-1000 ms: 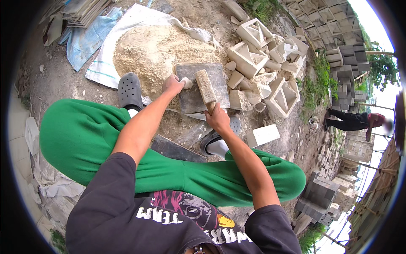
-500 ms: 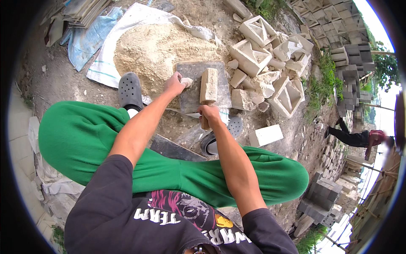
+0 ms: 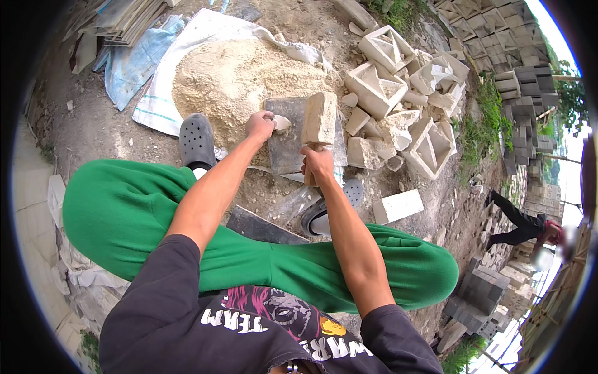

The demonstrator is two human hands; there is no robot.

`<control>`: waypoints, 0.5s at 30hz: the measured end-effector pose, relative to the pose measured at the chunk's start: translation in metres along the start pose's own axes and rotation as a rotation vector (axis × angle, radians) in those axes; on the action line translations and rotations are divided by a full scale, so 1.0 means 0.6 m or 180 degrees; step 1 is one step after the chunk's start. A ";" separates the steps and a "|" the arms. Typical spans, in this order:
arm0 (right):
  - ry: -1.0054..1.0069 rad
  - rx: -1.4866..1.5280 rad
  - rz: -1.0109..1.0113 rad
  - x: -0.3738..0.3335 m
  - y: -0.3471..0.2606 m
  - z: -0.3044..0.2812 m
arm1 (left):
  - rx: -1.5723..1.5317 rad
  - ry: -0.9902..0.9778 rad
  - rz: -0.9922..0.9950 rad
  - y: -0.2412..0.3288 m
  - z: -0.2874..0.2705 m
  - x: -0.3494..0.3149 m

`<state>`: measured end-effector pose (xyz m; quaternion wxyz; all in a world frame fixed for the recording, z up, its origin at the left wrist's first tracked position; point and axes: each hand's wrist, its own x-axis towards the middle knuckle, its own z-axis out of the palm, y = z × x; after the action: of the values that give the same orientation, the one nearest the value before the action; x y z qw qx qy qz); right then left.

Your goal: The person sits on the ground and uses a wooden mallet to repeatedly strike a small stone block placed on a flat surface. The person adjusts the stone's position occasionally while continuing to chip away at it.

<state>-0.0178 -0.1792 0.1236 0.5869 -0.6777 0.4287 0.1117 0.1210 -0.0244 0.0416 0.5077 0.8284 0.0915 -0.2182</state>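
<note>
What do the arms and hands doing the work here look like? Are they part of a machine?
No, they're a person's. The bare left hand and bare right hand have no visible gloves. Short, plain, dark-grey fabric sleeves end near the elbows, leaving the forearms uncovered. No watch, bracelet or cable shows on either arm.

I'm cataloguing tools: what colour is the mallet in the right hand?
The mallet is pale, dusty tan; it shows best in the head view.
</note>
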 end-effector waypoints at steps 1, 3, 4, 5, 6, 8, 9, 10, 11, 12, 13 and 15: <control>-0.0003 0.0011 -0.0028 0.000 0.004 0.000 | 0.0234 0.0101 0.0307 0.001 0.001 -0.003; 0.0011 -0.0133 -0.0006 0.003 0.018 0.000 | 0.0708 0.0272 0.0945 0.007 0.009 -0.020; 0.0031 -0.0287 0.0046 0.004 0.028 0.001 | 0.0750 0.0138 0.0855 0.014 0.010 -0.025; 0.0053 -0.0439 0.0102 0.008 0.036 0.003 | 0.0794 0.0002 0.0766 0.023 0.010 -0.030; 0.0076 -0.0625 0.0124 0.011 0.038 0.008 | 0.0843 -0.0115 0.0667 0.021 0.011 -0.029; 0.0132 -0.0989 0.0173 0.022 0.038 0.014 | 0.0592 -0.0123 0.0548 0.016 0.010 -0.028; 0.0088 -0.0964 0.0310 0.019 0.025 0.016 | 0.0528 -0.0106 0.0396 0.018 0.006 -0.030; 0.0065 -0.0831 0.0317 0.014 0.009 0.016 | 0.0452 -0.0075 0.0254 0.018 0.005 -0.027; 0.0041 -0.0699 0.0324 0.009 -0.006 0.014 | 0.0319 -0.0101 0.0006 0.020 0.003 -0.022; 0.0004 -0.0580 0.0324 0.002 -0.022 0.013 | 0.0177 -0.0111 -0.0249 0.012 0.001 -0.015; 0.0016 -0.0555 0.0110 -0.004 -0.034 0.009 | 0.0048 -0.0141 -0.0515 0.011 -0.001 -0.015; 0.0052 -0.0500 -0.0319 -0.009 -0.051 0.000 | -0.0262 -0.0168 -0.0548 0.022 0.001 -0.024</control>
<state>0.0005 -0.1785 0.1484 0.5333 -0.7431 0.3890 0.1099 0.1132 -0.0300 0.0585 0.5229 0.7899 0.1579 -0.2789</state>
